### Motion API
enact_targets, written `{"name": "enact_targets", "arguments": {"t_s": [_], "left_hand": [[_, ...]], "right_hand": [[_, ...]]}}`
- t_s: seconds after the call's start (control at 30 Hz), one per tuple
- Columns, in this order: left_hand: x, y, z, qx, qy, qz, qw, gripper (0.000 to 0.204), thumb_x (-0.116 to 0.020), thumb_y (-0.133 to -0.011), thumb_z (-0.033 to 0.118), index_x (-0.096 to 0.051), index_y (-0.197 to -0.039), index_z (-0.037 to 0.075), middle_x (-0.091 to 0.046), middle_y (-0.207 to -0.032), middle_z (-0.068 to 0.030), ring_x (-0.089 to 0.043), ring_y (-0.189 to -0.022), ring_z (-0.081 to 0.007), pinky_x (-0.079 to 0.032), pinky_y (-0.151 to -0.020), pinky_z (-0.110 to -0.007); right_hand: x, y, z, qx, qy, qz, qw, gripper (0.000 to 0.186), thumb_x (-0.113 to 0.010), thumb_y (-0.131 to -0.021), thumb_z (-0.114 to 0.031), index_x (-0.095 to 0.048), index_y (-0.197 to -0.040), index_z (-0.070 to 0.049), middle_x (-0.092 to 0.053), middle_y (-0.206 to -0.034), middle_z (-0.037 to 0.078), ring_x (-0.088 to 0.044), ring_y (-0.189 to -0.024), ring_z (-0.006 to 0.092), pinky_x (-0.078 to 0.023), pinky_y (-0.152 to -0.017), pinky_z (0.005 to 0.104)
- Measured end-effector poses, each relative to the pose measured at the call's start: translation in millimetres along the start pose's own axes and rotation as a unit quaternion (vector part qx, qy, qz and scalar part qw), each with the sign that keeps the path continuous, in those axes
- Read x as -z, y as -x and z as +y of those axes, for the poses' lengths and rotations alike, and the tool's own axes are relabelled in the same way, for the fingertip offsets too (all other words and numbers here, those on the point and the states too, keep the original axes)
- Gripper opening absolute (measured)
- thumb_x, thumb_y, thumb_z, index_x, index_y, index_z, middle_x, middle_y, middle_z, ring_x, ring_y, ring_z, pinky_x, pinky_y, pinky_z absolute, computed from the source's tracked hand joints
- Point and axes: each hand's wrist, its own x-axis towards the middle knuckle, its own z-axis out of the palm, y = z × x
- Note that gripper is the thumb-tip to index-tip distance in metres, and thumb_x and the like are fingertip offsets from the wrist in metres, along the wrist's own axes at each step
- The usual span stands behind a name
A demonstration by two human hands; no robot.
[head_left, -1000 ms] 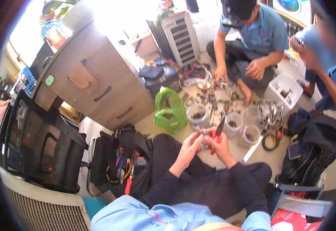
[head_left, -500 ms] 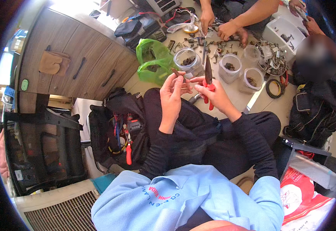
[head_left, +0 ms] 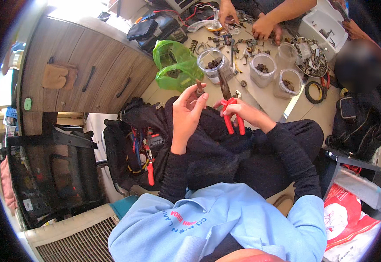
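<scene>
I see the left hand (head_left: 185, 113) pinch a small brown part (head_left: 199, 90) low, seemingly to leave its top clear, while the right hand (head_left: 250, 114), just apart, wraps round red-handled pliers (head_left: 231, 109).

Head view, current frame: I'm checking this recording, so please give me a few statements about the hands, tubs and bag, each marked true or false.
1. The right hand holds the red-handled pliers. True.
2. The left hand holds nothing. False: it holds a small brownish piece at its fingertips.
3. The green bag is to the left of the clear tubs. True.
4. Every one of the clear tubs is empty. False: some hold small dark parts.
5. The yellow-and-black roll lies inside the green bag. False: it lies on the floor, to the right of the clear tubs.
</scene>
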Motion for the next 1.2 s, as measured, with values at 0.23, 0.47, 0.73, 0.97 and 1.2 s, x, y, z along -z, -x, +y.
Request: {"name": "enact_targets", "arguments": {"t_s": [0.23, 0.47, 0.73, 0.97, 1.2], "left_hand": [[57.0, -7.5, -95.8, -0.094, -0.379, 0.060, 0.919, 0.032, -0.061, -0.095, 0.020, -0.058, -0.115, -0.005, -0.063, -0.097, -0.0235, -0.060, -0.090, -0.0390, -0.047, -0.079, -0.044], [65.2, 1.3, -148.3, -0.093, -0.416, 0.104, 0.899, 0.036, -0.066, -0.092, 0.028, -0.061, -0.109, -0.004, -0.062, -0.098, -0.0195, -0.057, -0.096, -0.0379, -0.044, -0.087, -0.045], [63.1, -8.3, -144.6, -0.142, -0.432, 0.079, 0.887, 0.025, -0.069, -0.088, 0.020, -0.065, -0.103, 0.001, -0.063, -0.095, -0.0131, -0.058, -0.093, -0.0307, -0.043, -0.084, -0.041], [33.3, -29.0, -140.3, -0.126, -0.484, -0.004, 0.866, 0.025, -0.069, -0.085, 0.026, -0.068, -0.100, 0.007, -0.064, -0.091, -0.0084, -0.056, -0.091, -0.0282, -0.039, -0.080, -0.043], [-19.9, -70.3, -124.0, -0.003, -0.384, -0.173, 0.907, 0.030, -0.067, -0.088, 0.029, -0.068, -0.105, 0.004, -0.067, -0.092, -0.0134, -0.063, -0.086, -0.0306, -0.047, -0.076, -0.042]], "right_hand": [[22.5, -26.8, 51.6, -0.052, 0.033, 0.085, 0.994, 0.038, -0.054, -0.078, -0.023, -0.065, -0.108, -0.003, -0.061, -0.085, 0.004, -0.059, -0.075, 0.0157, -0.050, -0.058, 0.0309], [79.5, -59.4, 107.8, -0.146, 0.261, 0.190, 0.935, 0.023, -0.062, -0.070, -0.020, -0.065, -0.076, 0.002, -0.062, -0.062, 0.011, -0.060, -0.059, 0.0229, -0.047, -0.056, 0.0392], [80.3, -57.4, 142.3, -0.178, 0.329, 0.197, 0.906, 0.032, -0.066, -0.071, -0.028, -0.065, -0.077, 0.003, -0.065, -0.069, 0.014, -0.061, -0.062, 0.0253, -0.047, -0.060, 0.0402], [71.5, -39.8, 51.7, -0.216, 0.287, 0.116, 0.926, 0.027, -0.064, -0.076, -0.025, -0.066, -0.084, 0.001, -0.067, -0.078, 0.012, -0.065, -0.074, 0.0212, -0.050, -0.069, 0.0353], [120.9, -3.7, -35.3, 0.043, 0.014, 0.054, 0.998, 0.022, -0.056, -0.069, -0.013, -0.061, -0.086, -0.001, -0.067, -0.093, 0.011, -0.063, -0.090, 0.0204, -0.047, -0.085, 0.0321]]}}
